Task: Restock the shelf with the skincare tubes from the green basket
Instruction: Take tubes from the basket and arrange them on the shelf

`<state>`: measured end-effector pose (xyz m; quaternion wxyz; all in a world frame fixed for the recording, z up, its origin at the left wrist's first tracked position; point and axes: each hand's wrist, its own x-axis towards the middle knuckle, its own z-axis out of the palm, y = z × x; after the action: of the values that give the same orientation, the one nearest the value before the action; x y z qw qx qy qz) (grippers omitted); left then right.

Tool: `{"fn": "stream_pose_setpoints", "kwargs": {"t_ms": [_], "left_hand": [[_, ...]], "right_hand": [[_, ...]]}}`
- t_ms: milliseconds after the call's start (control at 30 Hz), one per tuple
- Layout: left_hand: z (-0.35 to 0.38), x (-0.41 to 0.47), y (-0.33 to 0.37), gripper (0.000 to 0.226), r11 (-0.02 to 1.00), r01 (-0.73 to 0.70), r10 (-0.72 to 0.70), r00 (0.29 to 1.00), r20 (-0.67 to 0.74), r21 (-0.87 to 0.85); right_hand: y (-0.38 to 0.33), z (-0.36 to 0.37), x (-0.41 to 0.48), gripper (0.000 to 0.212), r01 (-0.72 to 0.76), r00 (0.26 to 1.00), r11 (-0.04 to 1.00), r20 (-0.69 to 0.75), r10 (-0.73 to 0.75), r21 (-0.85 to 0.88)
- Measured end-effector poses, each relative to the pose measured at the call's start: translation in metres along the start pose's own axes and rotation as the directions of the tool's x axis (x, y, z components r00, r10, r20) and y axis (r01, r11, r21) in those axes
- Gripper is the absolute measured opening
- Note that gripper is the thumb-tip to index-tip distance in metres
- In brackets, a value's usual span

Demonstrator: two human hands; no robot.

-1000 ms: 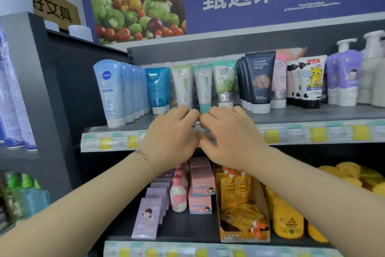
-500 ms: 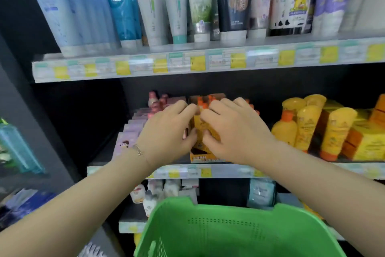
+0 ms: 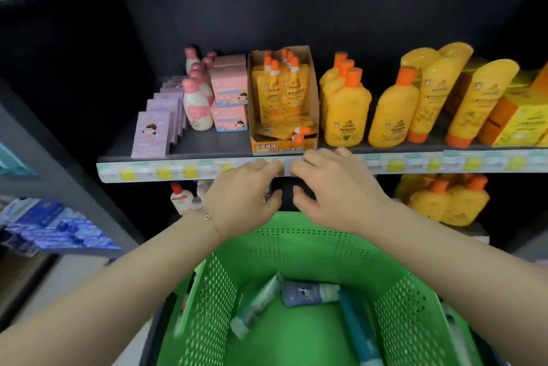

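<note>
- My left hand [image 3: 243,193] and right hand [image 3: 335,190] hover side by side with the fingertips almost meeting. The fingers of both are loosely curled and neither holds anything.
- Just past my fingertips runs the price strip [image 3: 178,171] on the edge of a shelf [image 3: 207,143].
- The tubes lie below my hands and nearer to me, on the floor of the green basket [image 3: 397,303].
- A pale mint tube [image 3: 255,306] lies slantwise under my left hand. A blue-grey tube [image 3: 308,293] lies crosswise beneath the gap between my hands. A teal tube [image 3: 358,330] runs toward me under my right wrist.
- I judge them light enough for one hand each. The walls look soft and likely to dent under a hard squeeze, and the smooth plastic is probably a little slippery.
- They do not look fragile, and the cap end should be the stiffest part.
- I would take one round the body near the cap, with my thumb on one flat face and my fingers on the other, not by the thin crimped tail.
- The mint tube fades from white to green and the blue-grey one carries a pale band. All printing is too blurred to read.
</note>
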<state>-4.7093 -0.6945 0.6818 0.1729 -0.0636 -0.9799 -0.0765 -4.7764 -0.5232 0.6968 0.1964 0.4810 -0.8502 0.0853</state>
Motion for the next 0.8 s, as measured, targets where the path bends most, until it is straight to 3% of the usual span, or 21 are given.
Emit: {"fn": "stream_pose_setpoints", "kwargs": {"t_ms": [300, 467, 700, 800], "left_hand": [[0.041, -0.027, 0.011, 0.027, 1.0, 0.018, -0.018, 0.97, 0.244, 0.002], [0.068, -0.04, 0.022, 0.03, 1.0, -0.02, 0.01, 0.916, 0.4, 0.019], [0.117, -0.051, 0.028, 0.03, 0.998, -0.042, 0.005, 0.765, 0.644, 0.042], [0.143, -0.053, 0.03, 0.027, 0.997, -0.054, -0.011, 0.665, 0.747, 0.063]], "right_hand": [[-0.003, 0.041, -0.047, 0.017, -0.018, 0.978, 0.999, 0.209, 0.011, 0.029], [-0.005, 0.059, -0.069, 0.022, -0.042, 0.94, 0.996, 0.34, 0.011, 0.083], [-0.003, 0.086, -0.089, 0.033, -0.084, 0.86, 0.991, 0.509, 0.019, 0.105], [0.0, 0.096, -0.092, 0.037, -0.111, 0.811, 0.988, 0.585, 0.025, 0.112]]}}
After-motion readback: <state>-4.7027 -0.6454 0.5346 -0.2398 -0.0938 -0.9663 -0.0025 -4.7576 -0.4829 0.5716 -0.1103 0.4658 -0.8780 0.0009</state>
